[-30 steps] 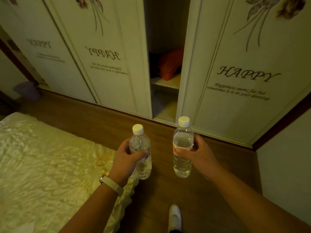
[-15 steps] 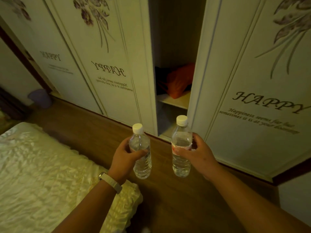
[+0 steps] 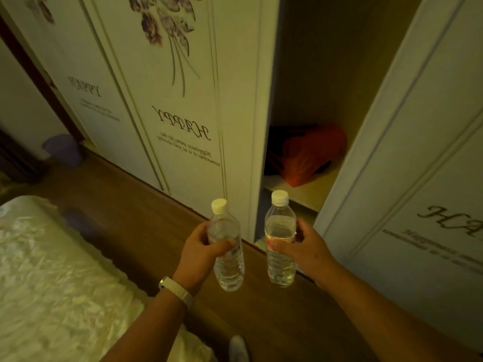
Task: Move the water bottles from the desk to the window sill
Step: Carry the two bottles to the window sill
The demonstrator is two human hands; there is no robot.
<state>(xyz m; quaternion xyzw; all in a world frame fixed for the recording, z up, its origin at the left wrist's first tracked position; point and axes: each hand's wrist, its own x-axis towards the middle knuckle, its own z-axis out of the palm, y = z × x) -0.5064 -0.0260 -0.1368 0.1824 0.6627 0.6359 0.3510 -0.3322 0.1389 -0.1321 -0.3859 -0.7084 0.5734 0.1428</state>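
Observation:
I hold two clear plastic water bottles with white caps, both upright above the wooden floor. My left hand (image 3: 200, 253) grips the left bottle (image 3: 228, 267) around its middle; a white band sits on that wrist. My right hand (image 3: 307, 250) grips the right bottle (image 3: 280, 226), which has a red label and is about two thirds full. The bottles are a hand's width apart and do not touch. No desk or window sill is in view.
A white wardrobe (image 3: 183, 113) with sliding doors fills the view ahead; its gap shows a shelf with an orange bag (image 3: 311, 155). A bed with a shiny cream cover (image 3: 52, 278) lies at the left. A purple bin (image 3: 64, 150) stands at the far left. Wooden floor (image 3: 146, 212) runs between.
The view has moved closer to the wardrobe and shifted left along it. Both hands keep the bottles in the same upright hold in front of me.

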